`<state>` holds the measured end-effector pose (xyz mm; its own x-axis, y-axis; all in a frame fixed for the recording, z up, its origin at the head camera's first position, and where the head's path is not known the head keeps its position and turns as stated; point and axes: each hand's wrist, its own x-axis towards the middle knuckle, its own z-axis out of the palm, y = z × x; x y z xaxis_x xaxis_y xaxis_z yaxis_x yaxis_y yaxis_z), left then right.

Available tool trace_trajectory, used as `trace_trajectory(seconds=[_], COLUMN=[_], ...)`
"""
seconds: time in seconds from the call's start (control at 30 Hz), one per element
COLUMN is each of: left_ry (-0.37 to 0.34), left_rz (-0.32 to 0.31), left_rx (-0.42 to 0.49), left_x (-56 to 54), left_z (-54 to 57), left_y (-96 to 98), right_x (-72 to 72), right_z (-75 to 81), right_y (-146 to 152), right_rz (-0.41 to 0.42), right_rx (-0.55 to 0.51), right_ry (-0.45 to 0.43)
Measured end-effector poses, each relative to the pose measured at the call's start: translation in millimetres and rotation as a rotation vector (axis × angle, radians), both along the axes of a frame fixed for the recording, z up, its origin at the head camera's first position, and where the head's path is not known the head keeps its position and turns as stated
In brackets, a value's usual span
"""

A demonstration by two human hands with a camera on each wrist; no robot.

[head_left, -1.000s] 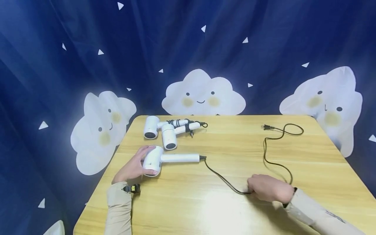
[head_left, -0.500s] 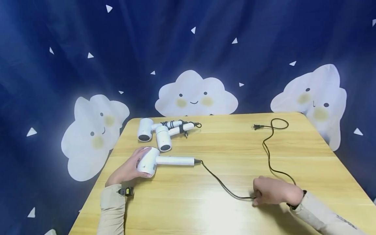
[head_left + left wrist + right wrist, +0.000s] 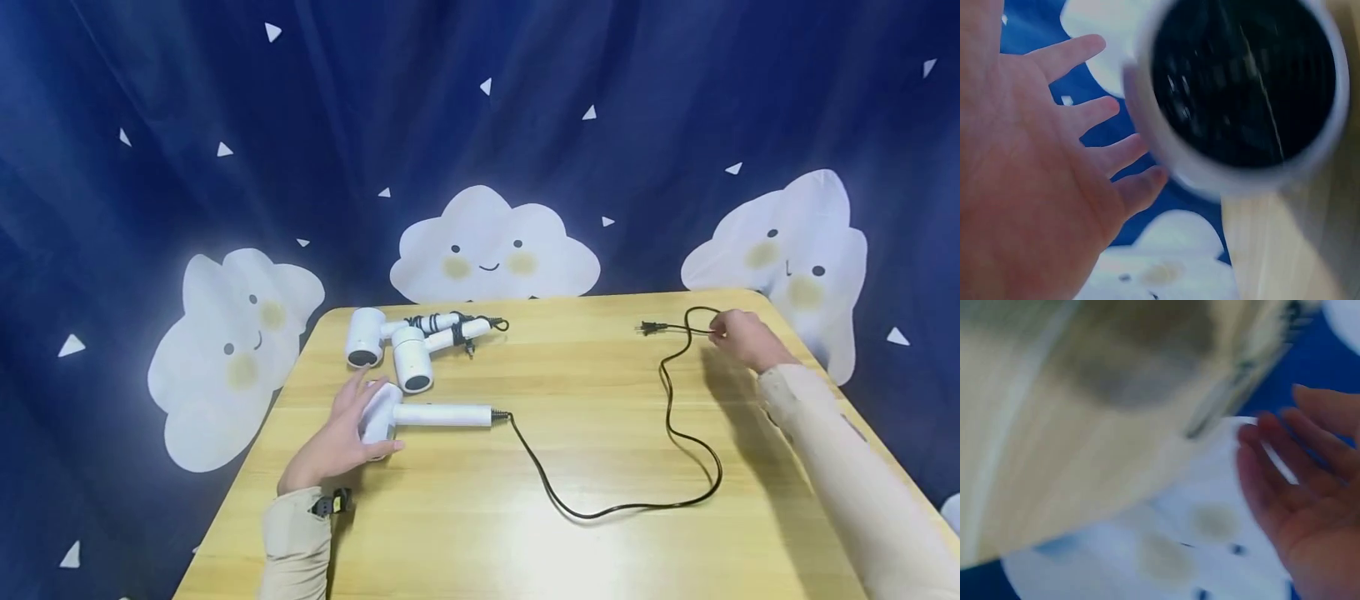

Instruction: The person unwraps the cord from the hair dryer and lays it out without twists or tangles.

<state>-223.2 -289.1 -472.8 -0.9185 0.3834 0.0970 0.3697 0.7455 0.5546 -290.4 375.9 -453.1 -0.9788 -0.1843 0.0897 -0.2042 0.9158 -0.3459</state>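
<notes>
A white hair dryer [image 3: 442,414] lies on the table, its handle pointing right. My left hand [image 3: 333,442] is spread beside its head; the left wrist view shows straight, parted fingers next to the dryer's dark round end [image 3: 1247,81]. From the handle a black cord [image 3: 543,479] curves across the table to a plug [image 3: 651,328] at the back right. At the cord's far loop is my right hand [image 3: 750,342]. In the blurred right wrist view its fingers [image 3: 1266,462] look loosely bent, with nothing visible between them.
Two more white hair dryers, one left [image 3: 365,337] and one right [image 3: 412,360], lie behind with cords wound round their handles. The wooden table [image 3: 585,367] ends at a dark blue curtain [image 3: 480,125] printed with clouds.
My right hand has left the middle of the cord and moved back and right to the loop near the plug. The left hand's fingers have spread from the dryer's head.
</notes>
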Motion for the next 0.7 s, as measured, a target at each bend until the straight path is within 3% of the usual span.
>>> trace_trajectory(seconds=[0.13,0.27,0.37,0.47,0.6,0.7], left_ry=[0.084,0.089,0.07,0.067,0.055,0.045], left_rz=[-0.068,-0.157,-0.168,-0.159,-0.165,-0.177], left_rx=[-0.016,-0.014,-0.012,-0.021,-0.028,-0.029], left_x=[12.7,23.4,29.9,31.6,30.4,32.8], left_z=[7.2,11.8,12.0,10.6,9.9,10.6], left_y=[23.9,46.8,55.1,56.5,57.4,62.2], right_x=[-29.7,-36.0,-34.2,-32.2,-31.1,-33.4], right_z=[-31.6,-45.3,-44.9,-35.9,-22.5,-24.8], right_y=[18.1,26.7,33.1,37.8,42.9,51.4], right_rz=[-0.06,-0.098,-0.087,-0.065,-0.118,-0.173], right_rx=[0.023,0.107,0.105,0.0,-0.156,-0.196], right_ry=[-0.046,0.02,0.086,0.114,0.148,0.129])
